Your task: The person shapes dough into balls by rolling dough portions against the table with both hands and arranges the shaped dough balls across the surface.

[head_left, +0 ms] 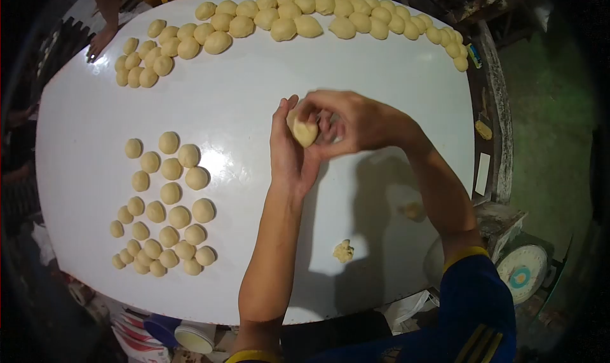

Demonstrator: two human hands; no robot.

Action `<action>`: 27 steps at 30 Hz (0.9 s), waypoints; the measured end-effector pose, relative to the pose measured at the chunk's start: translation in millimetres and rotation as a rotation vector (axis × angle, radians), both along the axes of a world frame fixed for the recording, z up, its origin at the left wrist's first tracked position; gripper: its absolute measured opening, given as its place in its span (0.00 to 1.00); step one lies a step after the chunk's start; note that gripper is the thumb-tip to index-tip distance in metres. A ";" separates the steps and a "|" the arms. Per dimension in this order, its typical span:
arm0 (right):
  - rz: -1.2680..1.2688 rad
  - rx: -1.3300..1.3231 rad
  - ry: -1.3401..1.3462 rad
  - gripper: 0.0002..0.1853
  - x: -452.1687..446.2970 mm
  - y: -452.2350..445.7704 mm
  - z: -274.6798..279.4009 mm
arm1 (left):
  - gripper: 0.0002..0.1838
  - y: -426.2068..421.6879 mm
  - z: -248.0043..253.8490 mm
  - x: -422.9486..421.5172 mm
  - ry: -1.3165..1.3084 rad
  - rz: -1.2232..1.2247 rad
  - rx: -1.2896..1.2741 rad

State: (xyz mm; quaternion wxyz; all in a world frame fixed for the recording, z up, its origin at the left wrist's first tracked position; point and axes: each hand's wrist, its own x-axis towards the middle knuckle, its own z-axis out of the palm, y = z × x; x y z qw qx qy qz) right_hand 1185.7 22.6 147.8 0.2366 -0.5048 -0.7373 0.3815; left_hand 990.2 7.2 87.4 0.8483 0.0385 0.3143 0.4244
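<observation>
Over the middle of the table, a piece of pale yellow dough (304, 132) rests in my left hand (287, 150), whose fingers and thumb cup it from the left and below. My right hand (362, 121) comes in from the right, its curled fingers touching the dough's upper right side; they are slightly blurred. A small crumbly dough scrap (344, 251) lies on the white table (254, 77) below my hands. Another small dough bit (413, 210) sits in the shadow of my right forearm.
Rounded dough balls (171, 168) stand in a loose group at the left. Rows of larger dough pieces (283, 29) line the far edge. Another person's hand (101, 42) leans on the table at the upper left. A dial scale (522, 273) stands off the right edge.
</observation>
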 end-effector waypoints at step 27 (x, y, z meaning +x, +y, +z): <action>0.219 0.033 -0.186 0.25 -228.1 -272.6 -88.0 | 0.31 -311.0 -15.1 -320.5 1.790 -0.569 0.618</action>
